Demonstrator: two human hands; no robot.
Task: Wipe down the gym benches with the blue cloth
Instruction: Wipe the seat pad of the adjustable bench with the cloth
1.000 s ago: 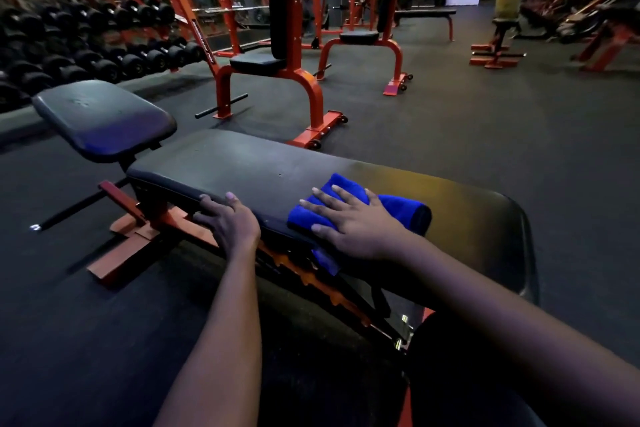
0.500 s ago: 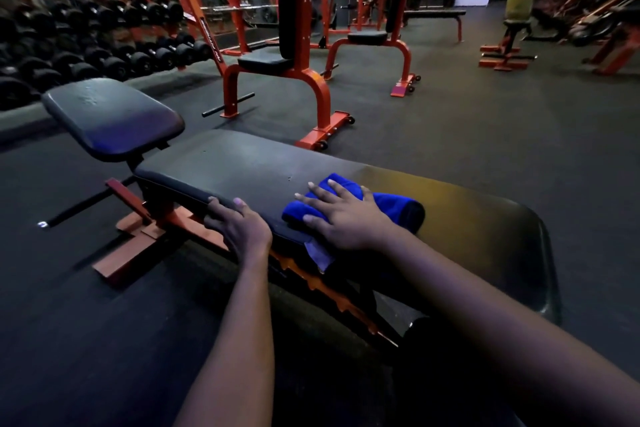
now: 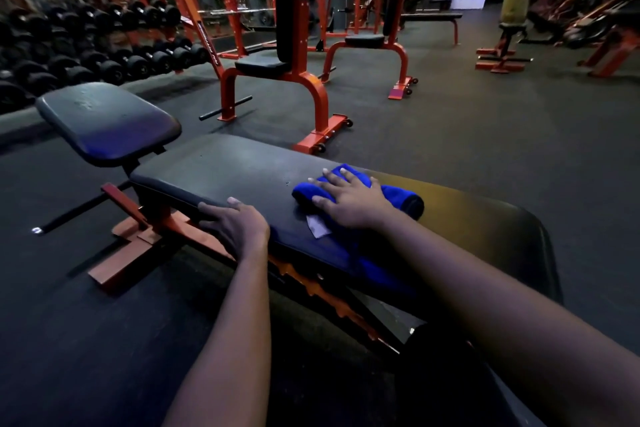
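A black padded bench (image 3: 225, 170) on an orange frame runs from lower right to left in front of me, with a separate seat pad (image 3: 104, 121) at its left end. A folded blue cloth (image 3: 398, 196) lies on the long pad, and part of it hangs over the near edge. My right hand (image 3: 349, 199) presses flat on the cloth with fingers spread. My left hand (image 3: 235, 222) rests on the pad's near edge, left of the cloth, fingers straight.
Two upright orange seats with black backs (image 3: 291, 10) (image 3: 393, 3) stand behind the bench. A dumbbell rack (image 3: 86, 42) lines the left wall. A flat bench (image 3: 433, 15) and more machines (image 3: 509, 28) stand at the far right on dark rubber floor.
My right hand has slid the cloth a little further onto the pad, away from the near edge. My left hand stays on the edge. The camera has shifted slightly.
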